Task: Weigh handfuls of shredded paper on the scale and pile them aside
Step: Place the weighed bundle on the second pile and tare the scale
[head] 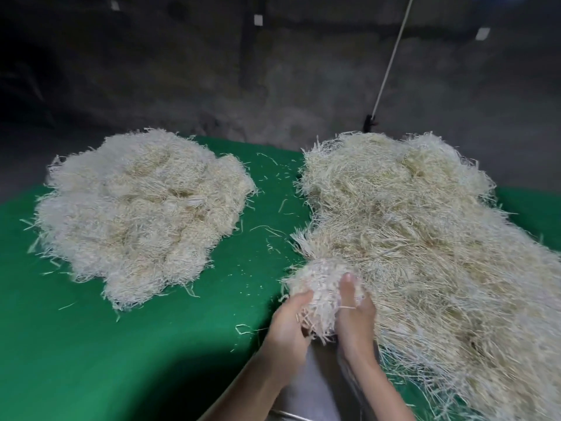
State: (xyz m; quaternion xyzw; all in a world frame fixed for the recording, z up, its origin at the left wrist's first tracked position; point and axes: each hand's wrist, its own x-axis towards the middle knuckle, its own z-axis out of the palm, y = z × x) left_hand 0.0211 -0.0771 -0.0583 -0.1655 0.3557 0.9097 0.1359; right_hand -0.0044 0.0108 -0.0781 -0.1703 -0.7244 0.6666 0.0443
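A bundle of cream shredded paper (321, 287) sits between both hands near the front of the green table. My left hand (287, 323) cups its left side with curled fingers. On the bundle's right side my right hand (355, 317) grips it, thumb on top. Under the hands lies a grey metal surface (315, 387), likely the scale pan, mostly hidden by my arms. A big loose heap of shredded paper (425, 238) spreads to the right. On the left lies a pile of rounded handfuls (142, 211).
The green table cover (91, 344) carries scattered loose strands between the two piles. A dark concrete wall stands behind. A white cord (394, 53) slants down to a black clip at the table's far edge.
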